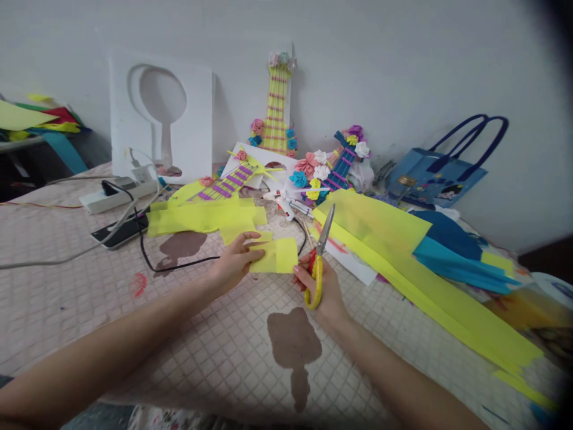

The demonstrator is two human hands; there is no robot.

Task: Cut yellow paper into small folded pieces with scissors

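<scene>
Two forearms reach in from 7 and 5 o'clock, and the hands meet near the middle of the table, close but apart. The left hand (237, 263) pinches a yellow crepe-paper piece (268, 258) by its 9 o'clock end; the right hand (326, 289) is closed round the handles of the scissors (320, 247), its thumb at the piece's 4 o'clock corner. Whether that thumb presses on the paper, I cannot tell. The paper's 3 o'clock end shows a paler band, perhaps a doubled layer. The step in hand looks like holding and lining up this piece; a cut would call for swinging the blades, which point toward 1 o'clock, down to its edge while the left pinch steadies it.

Behind rises a pale wall (380, 77), and a grid-patterned tablecloth (215, 352) covers the table, with a brown patch (294, 337) at 6 o'clock from the piece. From that same piece, a long yellow sheet (416, 269) spreads at 3 o'clock, a white board (199, 119) with a round-topped cut-out leans at 11, a blue tote bag (434, 173) stands at 2, flat yellow strips (201, 216) lie at 10, a power strip (101, 200) sits farther out at 10, a black phone (132, 227) lies at 9, and a glue gun (282, 204) rests at 12
</scene>
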